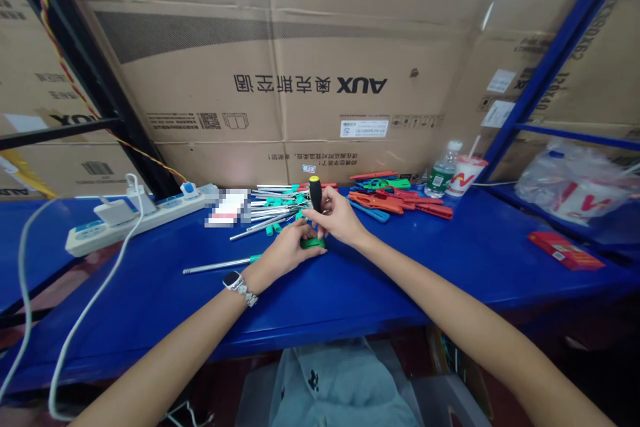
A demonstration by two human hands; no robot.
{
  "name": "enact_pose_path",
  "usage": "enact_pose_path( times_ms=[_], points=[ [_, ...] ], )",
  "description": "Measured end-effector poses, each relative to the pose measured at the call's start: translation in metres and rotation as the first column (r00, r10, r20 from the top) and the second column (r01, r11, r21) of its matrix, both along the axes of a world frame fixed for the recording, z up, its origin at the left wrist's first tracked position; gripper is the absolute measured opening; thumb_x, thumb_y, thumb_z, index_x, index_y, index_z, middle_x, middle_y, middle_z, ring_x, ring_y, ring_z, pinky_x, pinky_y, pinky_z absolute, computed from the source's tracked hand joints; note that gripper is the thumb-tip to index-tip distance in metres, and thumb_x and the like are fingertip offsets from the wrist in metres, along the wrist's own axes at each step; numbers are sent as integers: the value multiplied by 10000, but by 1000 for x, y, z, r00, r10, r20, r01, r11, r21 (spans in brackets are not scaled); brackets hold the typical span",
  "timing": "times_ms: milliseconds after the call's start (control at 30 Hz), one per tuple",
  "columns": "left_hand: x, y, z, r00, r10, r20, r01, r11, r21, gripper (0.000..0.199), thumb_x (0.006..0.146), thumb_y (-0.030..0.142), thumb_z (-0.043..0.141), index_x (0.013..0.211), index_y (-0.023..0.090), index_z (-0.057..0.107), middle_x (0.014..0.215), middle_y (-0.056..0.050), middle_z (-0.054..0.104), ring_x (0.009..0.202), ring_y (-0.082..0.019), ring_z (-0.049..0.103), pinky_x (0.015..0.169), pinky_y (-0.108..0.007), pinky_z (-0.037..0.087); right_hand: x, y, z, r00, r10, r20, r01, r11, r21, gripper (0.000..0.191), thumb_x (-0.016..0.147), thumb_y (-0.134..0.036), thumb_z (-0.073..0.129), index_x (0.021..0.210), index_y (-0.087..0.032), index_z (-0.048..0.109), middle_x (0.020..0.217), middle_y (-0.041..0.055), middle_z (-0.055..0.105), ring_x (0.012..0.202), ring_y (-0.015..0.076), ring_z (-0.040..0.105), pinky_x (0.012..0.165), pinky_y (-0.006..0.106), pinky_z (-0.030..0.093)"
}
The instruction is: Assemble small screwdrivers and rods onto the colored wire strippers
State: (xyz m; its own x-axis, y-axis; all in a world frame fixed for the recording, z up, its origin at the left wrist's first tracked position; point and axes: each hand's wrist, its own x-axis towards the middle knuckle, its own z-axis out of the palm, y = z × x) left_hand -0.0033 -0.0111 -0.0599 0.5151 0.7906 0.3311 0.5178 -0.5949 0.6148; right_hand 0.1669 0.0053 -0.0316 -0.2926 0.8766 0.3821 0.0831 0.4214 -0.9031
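My right hand [341, 219] is closed round a screwdriver [315, 192] with a black handle and a yellow cap, held upright. The screwdriver's lower end is hidden by my fingers. Just below it, my left hand [287, 248] grips a green plastic piece [313, 243] against the table, fingers and thumb on either side. A metal rod [217, 267] with a teal end lies beside my left wrist. Behind my hands is a pile of metal rods [270, 212] with teal ends. To the right lie red-orange plastic pieces [395, 201], with some green and blue ones among them.
A power strip [143, 217] with plugs and white cables stands at the left of the blue table [400, 280]. Right of the pile are a water bottle [443, 173], a paper cup [466, 175] and a red packet [566, 250]. Cardboard [310, 47] forms the back wall.
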Motion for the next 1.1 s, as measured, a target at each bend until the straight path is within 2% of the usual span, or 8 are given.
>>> enact_pose_path(
  times_ms=[133, 233, 400, 567, 667, 767, 967, 1100],
  points=[
    [1, -1, 2, 999, 1, -44, 0, 1000, 20, 217, 817, 389, 756, 864, 188, 689, 874, -43, 646, 859, -222, 611, 785, -346, 505, 14, -4, 8, 986, 167, -30, -169, 981, -93, 474, 875, -589, 642, 1166, -239, 507, 711, -53, 600, 457, 119, 585, 373, 241, 472],
    [1, -2, 3, 999, 9, -53, -7, 1000, 26, 239, 818, 412, 758, 848, 189, 678, 866, -43, 642, 850, -222, 611, 784, -353, 501, 25, -6, 18, 965, 262, 5, -260, 961, -96, 446, 865, -598, 644, 1069, -207, 578, 820, -1, 647, 549, 127, 640, 377, 229, 471],
    [1, -2, 2, 999, 22, -25, -21, 999, 29, 245, 802, 390, 777, 830, 176, 662, 895, -47, 616, 776, -197, 604, 740, -346, 508, 12, -2, 12, 997, 58, -55, -57, 998, 19, 441, 747, -536, 794, 822, -216, 501, 678, -31, 625, 441, 111, 572, 345, 223, 372],
    [1, -2, 1, 1000, 23, -10, -23, 1000, 9, 238, 800, 366, 791, 867, 166, 681, 927, -51, 626, 785, -186, 614, 756, -337, 508, 1, -3, 3, 996, 13, -89, -17, 999, -36, 493, 736, -553, 802, 925, -243, 469, 570, -81, 573, 383, 111, 498, 369, 247, 386],
    [0, -2, 2, 999, 31, -19, -31, 1000, -2, 249, 793, 377, 803, 873, 167, 695, 923, -53, 634, 796, -195, 618, 751, -334, 499, 13, -6, 9, 986, 153, -64, -156, 986, -51, 487, 800, -585, 732, 1056, -214, 546, 655, -53, 601, 458, 103, 539, 451, 253, 446],
    [0, -2, 1, 1000, 7, -7, -7, 1000, -9, 234, 805, 373, 796, 880, 173, 701, 907, -50, 649, 818, -205, 622, 756, -330, 492, 25, -8, 17, 959, 284, 0, -283, 955, -88, 460, 816, -596, 707, 985, -177, 620, 718, -6, 650, 558, 126, 626, 522, 264, 489],
    [1, -1, 0, 1000, 12, 2, -12, 1000, -3, 222, 793, 361, 798, 857, 175, 695, 901, -42, 640, 780, -194, 617, 739, -332, 497, 10, -2, 10, 997, 66, -42, -68, 996, -54, 443, 707, -522, 835, 744, -209, 524, 590, -18, 632, 447, 143, 595, 415, 265, 431],
    [1, -2, 1, 1000, 12, 16, -12, 1000, 7, 214, 792, 343, 797, 850, 169, 686, 914, -43, 632, 776, -186, 615, 738, -327, 497, 3, 0, 3, 995, 24, -94, -32, 997, -77, 459, 715, -504, 840, 865, -232, 502, 583, -46, 627, 408, 144, 582, 391, 271, 455]
  ],
)
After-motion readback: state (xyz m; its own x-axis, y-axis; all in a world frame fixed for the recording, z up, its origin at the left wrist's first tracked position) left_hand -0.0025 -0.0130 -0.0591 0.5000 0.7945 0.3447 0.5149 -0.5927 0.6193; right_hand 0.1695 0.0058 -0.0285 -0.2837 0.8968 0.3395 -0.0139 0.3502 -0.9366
